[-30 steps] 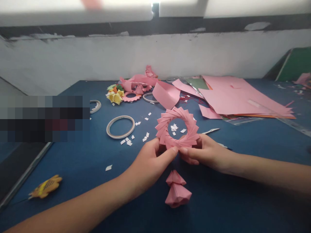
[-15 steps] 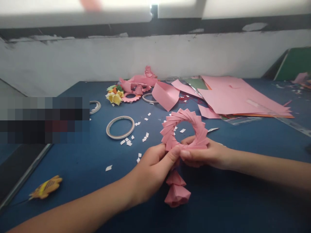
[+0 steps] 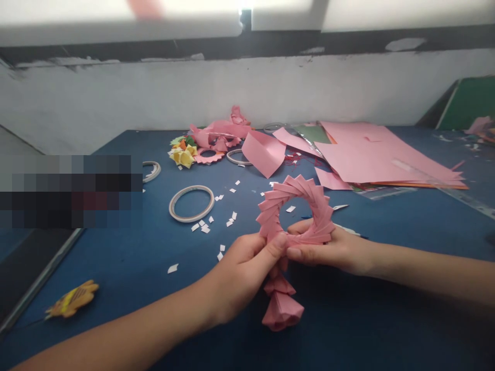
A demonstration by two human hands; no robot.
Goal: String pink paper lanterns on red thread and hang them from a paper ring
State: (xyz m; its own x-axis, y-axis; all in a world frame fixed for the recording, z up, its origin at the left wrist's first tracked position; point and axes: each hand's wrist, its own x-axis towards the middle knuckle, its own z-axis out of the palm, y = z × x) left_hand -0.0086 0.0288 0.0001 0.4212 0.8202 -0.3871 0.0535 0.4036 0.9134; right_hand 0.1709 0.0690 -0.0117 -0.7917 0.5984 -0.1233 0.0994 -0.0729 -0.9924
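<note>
We pinched the folded pink paper ring at its lower edge, left hand and right hand fingertips closed there, ring standing above them at frame centre.

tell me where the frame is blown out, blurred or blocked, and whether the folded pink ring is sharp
Head view: the bright strip along the top is overexposed to plain white; a pixelated block masks the left edge; the pink paper ring, pinched by the left hand and right hand, shows its pleats clearly; corners look soft.
</note>
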